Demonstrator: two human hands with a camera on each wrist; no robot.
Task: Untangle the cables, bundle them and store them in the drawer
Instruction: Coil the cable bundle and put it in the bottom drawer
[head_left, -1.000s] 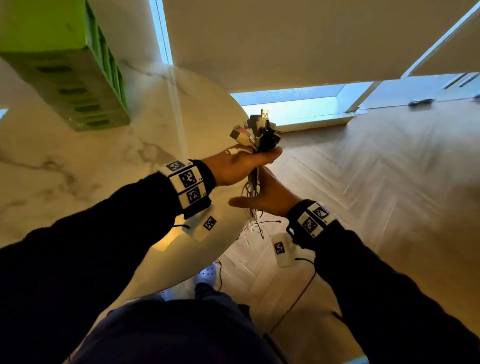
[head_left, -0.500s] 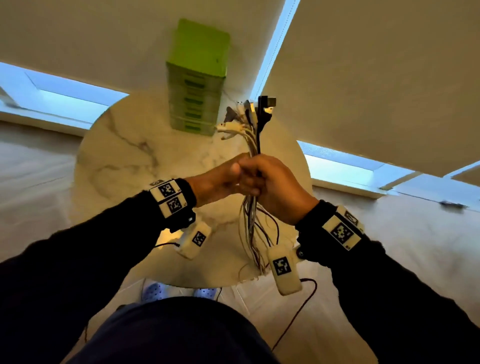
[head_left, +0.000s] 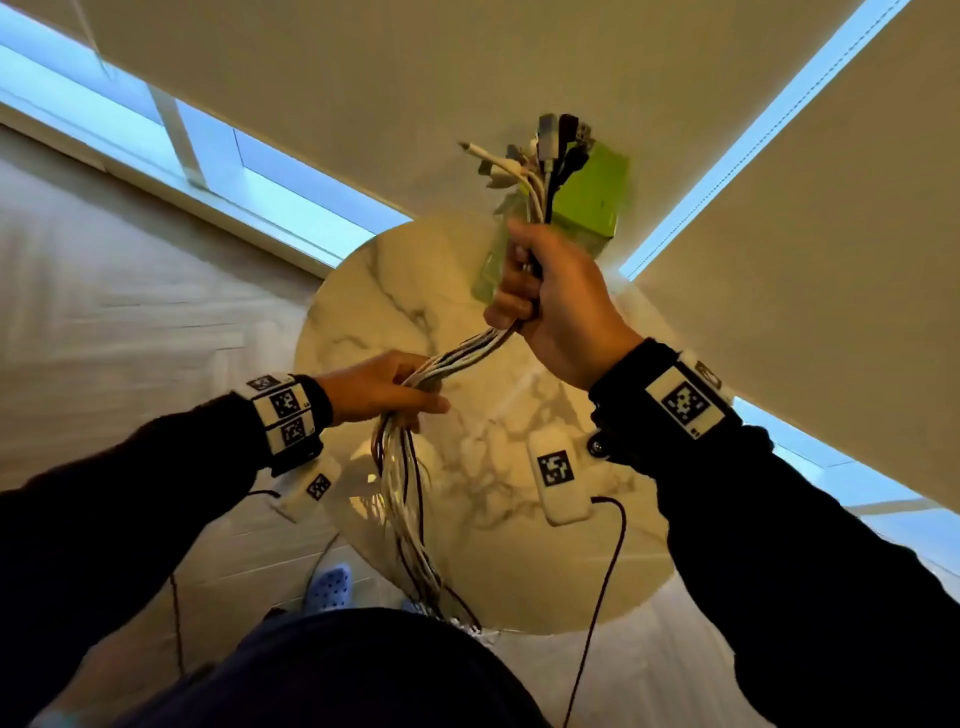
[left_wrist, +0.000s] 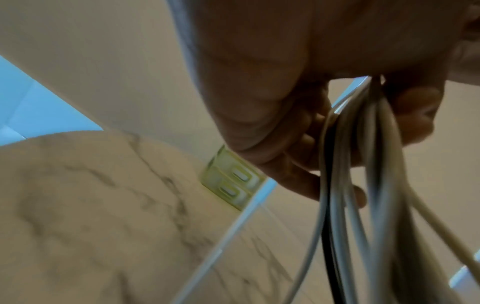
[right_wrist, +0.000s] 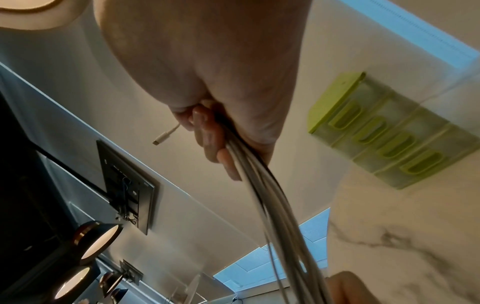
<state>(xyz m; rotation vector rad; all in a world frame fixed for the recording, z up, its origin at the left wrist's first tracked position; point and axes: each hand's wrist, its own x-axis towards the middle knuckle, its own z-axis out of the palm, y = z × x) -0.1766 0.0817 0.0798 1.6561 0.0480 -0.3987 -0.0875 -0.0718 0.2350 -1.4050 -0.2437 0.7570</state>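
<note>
The right hand (head_left: 558, 306) fists the cables (head_left: 467, 353) just below their plugs. The left hand (head_left: 379, 389) curls round them lower; loose ends dangle beneath its grip.

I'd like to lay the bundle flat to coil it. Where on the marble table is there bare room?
Bare marble shows on the round table left of the green drawer unit and between both wrists. Its far edge is crowded by the drawers; the near edge is crossed by the hanging cables.

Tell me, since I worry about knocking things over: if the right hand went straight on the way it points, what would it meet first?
Probably the green drawer unit on the table; the right hand holds the cables just before it, though depth is unclear.
</note>
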